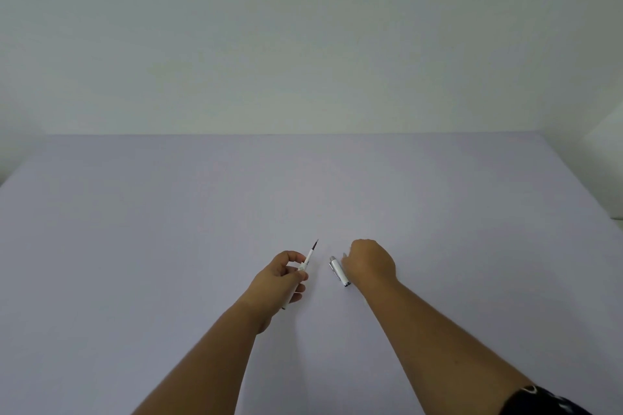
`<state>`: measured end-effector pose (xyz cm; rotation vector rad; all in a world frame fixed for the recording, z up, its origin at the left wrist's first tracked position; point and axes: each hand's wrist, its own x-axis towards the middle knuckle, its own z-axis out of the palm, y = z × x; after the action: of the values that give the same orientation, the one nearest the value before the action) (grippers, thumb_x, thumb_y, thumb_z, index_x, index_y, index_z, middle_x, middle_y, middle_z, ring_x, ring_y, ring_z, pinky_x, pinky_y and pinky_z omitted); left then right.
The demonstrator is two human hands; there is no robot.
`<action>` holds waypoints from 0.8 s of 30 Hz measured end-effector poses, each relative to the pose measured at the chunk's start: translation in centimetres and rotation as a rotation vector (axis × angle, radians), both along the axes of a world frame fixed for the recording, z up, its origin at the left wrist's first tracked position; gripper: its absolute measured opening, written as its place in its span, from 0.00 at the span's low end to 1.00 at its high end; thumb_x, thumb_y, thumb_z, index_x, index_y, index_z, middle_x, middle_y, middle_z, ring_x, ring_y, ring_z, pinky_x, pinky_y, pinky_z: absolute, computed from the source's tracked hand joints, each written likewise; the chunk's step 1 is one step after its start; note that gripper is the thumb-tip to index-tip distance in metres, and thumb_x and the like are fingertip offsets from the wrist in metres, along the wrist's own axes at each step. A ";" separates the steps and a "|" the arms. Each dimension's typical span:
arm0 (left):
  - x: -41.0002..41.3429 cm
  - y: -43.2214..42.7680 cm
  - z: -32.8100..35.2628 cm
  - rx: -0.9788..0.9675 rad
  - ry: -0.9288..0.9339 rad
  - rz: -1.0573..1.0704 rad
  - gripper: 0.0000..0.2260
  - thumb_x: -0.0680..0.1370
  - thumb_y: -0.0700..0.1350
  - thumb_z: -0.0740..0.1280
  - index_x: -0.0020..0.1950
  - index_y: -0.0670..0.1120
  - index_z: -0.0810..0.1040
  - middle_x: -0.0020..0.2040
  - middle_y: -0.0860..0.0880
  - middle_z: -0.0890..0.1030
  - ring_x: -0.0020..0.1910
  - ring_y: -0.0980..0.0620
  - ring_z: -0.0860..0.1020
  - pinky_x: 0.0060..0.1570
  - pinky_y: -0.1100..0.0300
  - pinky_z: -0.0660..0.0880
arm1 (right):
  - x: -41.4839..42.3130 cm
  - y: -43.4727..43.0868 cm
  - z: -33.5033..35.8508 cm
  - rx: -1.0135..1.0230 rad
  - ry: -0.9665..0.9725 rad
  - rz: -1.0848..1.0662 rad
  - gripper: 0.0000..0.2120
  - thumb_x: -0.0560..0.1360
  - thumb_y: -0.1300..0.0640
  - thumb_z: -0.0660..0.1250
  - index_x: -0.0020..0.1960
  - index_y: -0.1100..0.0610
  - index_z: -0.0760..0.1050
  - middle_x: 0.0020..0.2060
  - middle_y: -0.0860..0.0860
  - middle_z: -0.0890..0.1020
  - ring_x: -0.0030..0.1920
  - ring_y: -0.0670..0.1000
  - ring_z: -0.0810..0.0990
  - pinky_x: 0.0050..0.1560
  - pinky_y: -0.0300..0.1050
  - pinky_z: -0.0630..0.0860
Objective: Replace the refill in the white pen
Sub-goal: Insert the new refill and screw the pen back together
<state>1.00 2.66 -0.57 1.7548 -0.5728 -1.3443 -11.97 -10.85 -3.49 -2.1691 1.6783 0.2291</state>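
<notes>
My left hand (282,276) grips the white pen body (306,261), held tilted with its dark pointed tip up and away from me; the pen's back end sticks out below the palm. The white pen cap (338,270), with a silver end and clip, lies on the table just right of it. My right hand (369,263) hovers over or rests beside the cap, knuckles up and fingers curled down; whether the fingertips touch the cap is hidden. No separate refill is visible.
A pale lilac table (202,229) spreads wide around both hands. A plain white wall (303,44) stands behind its far edge. A dark sleeve (546,401) shows at the lower right corner.
</notes>
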 end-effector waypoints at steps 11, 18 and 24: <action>-0.2 -0.4 0.6 0.026 -0.041 -0.048 0.09 0.79 0.41 0.60 0.52 0.53 0.76 0.47 0.48 0.82 0.43 0.51 0.78 0.46 0.59 0.76 | 0.8 0.5 3.7 0.267 -0.906 -0.396 0.07 0.70 0.58 0.62 0.36 0.53 0.78 0.24 0.43 0.76 0.23 0.45 0.66 0.26 0.36 0.64; -1.0 -0.8 1.4 0.006 -0.049 -0.064 0.09 0.79 0.41 0.60 0.52 0.53 0.76 0.46 0.48 0.82 0.43 0.51 0.78 0.44 0.60 0.75 | 0.4 1.0 5.1 0.381 -1.178 -0.504 0.05 0.73 0.56 0.67 0.44 0.56 0.80 0.39 0.54 0.84 0.27 0.46 0.68 0.29 0.38 0.69; -1.8 -0.8 1.8 -0.007 -0.063 -0.074 0.09 0.78 0.42 0.59 0.52 0.54 0.76 0.46 0.48 0.83 0.42 0.51 0.78 0.44 0.60 0.76 | -0.6 1.6 5.7 0.374 -1.141 -0.449 0.06 0.72 0.58 0.68 0.46 0.59 0.81 0.39 0.52 0.84 0.29 0.47 0.69 0.30 0.39 0.69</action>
<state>-0.76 1.82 1.22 1.7904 -0.6822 -1.3397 -12.60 -9.21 2.17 -1.1563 1.2031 -0.6469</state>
